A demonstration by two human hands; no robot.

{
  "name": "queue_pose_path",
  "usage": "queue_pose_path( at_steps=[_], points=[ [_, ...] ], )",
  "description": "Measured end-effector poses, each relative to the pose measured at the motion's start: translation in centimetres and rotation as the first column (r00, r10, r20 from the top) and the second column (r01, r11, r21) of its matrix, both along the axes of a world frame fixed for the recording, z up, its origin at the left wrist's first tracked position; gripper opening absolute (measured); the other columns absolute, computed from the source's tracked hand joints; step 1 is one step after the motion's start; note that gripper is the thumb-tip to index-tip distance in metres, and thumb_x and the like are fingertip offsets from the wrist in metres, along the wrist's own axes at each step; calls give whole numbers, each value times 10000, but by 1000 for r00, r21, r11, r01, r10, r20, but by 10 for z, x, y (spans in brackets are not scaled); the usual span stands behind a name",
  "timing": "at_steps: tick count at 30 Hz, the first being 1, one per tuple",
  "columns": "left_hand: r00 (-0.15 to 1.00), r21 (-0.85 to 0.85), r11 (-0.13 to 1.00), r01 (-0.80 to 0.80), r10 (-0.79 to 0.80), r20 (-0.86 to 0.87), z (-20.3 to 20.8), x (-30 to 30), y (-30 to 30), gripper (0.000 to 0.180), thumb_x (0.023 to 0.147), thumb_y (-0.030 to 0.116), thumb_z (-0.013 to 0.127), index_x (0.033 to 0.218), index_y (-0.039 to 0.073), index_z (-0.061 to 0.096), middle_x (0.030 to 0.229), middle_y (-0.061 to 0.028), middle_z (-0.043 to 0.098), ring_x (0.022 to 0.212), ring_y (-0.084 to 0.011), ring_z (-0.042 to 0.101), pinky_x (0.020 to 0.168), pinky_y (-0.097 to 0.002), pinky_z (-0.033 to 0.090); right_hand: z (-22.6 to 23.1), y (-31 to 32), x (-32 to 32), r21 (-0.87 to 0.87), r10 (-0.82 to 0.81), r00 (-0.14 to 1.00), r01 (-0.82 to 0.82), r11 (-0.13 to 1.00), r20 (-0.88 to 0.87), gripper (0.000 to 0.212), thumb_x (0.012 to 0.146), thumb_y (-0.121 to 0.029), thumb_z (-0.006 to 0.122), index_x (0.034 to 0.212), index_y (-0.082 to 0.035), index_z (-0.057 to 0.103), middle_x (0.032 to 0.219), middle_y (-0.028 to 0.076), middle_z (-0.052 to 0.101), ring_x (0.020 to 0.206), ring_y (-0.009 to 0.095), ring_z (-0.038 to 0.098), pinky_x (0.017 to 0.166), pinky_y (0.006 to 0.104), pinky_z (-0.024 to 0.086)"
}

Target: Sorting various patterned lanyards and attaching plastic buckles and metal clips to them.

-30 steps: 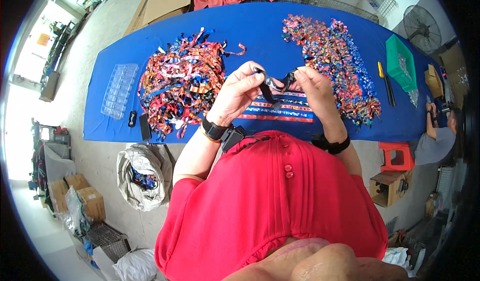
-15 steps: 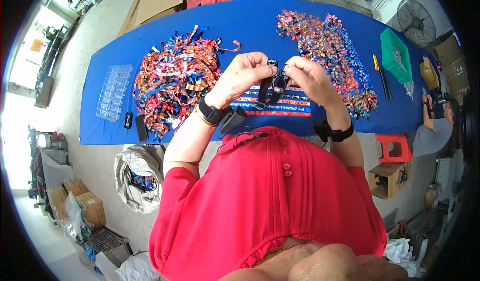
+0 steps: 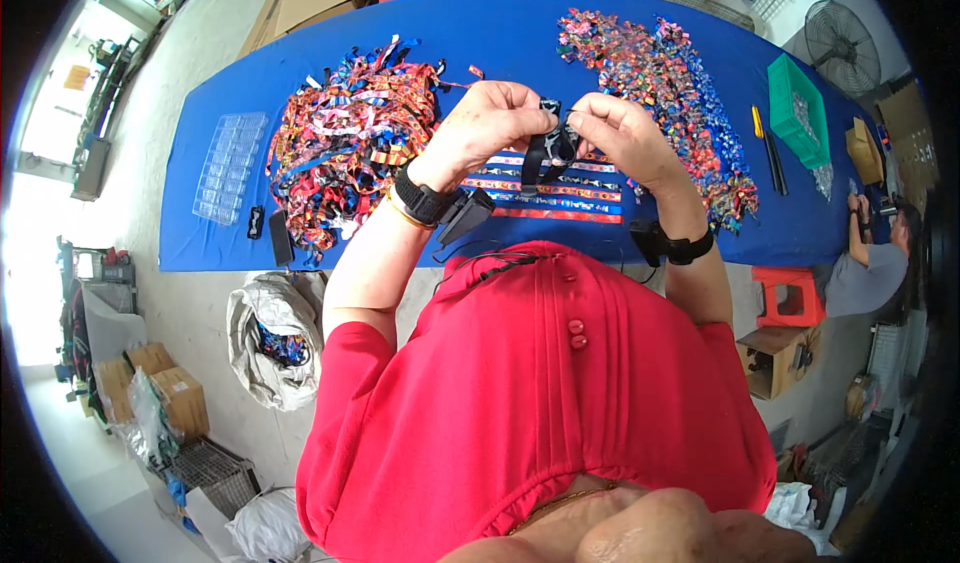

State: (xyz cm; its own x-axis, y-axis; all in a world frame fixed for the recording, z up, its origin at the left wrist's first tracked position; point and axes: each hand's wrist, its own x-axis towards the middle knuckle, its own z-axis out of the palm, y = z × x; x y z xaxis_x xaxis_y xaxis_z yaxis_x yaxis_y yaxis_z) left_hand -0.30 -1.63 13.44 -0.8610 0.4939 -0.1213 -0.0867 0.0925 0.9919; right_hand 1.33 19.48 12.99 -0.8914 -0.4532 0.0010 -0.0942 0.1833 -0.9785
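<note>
Left hand (image 3: pixel 494 125) and right hand (image 3: pixel 626 137) have drawn closer together, both pinched firmly on a dark strap (image 3: pixel 537 160).

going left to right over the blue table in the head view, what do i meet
Clear plastic organizer → pile of patterned ribbons → left hand → dark strap → right hand → yellow tool → green tray

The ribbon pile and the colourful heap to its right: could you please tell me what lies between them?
In the head view, flat ribbons lie side by side there; above them, the left hand and right hand hold a dark strap.
</note>
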Motion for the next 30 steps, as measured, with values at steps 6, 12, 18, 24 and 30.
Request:
queue_pose_path(
  at_steps=[6,12,18,24,30],
  points=[
    [999,51,998,-32,30,31,0,6,6,94,793,125,673,785,45,623,722,23,601,629,-48,531,581,-192,423,-5,7,-1,-34,11,1000,-11,999,-6,150,900,-151,553,841,-18,589,722,-14,577,650,54,546,603,209,466],
    [998,12,998,-68,67,18,2,11,10,97,783,111,676,815,32,629,739,13,618,642,-49,545,593,-190,435,-8,12,-3,-58,30,999,-27,998,40,145,879,-155,584,865,-12,601,737,-13,585,656,54,560,611,203,478],
    [997,12,997,-79,79,14,3,16,11,100,781,118,675,805,35,624,730,9,617,643,-51,554,607,-194,449,-8,14,-4,-59,67,997,-64,996,39,133,861,-139,609,886,-9,604,756,-12,597,660,52,571,602,197,479],
    [990,64,989,-136,133,44,2,17,9,124,754,96,677,728,17,585,653,6,574,577,-45,525,528,-190,416,-13,15,-5,0,30,997,-31,1000,72,145,855,-155,621,897,-18,603,760,-11,606,654,49,575,573,185,461],
    [992,82,990,-118,114,48,-4,18,4,135,770,115,678,710,38,585,641,33,558,569,-34,502,519,-188,400,-18,14,-4,-25,31,999,-30,999,42,143,866,-156,608,898,-17,605,757,-9,606,655,53,576,574,192,460]
  ],
)
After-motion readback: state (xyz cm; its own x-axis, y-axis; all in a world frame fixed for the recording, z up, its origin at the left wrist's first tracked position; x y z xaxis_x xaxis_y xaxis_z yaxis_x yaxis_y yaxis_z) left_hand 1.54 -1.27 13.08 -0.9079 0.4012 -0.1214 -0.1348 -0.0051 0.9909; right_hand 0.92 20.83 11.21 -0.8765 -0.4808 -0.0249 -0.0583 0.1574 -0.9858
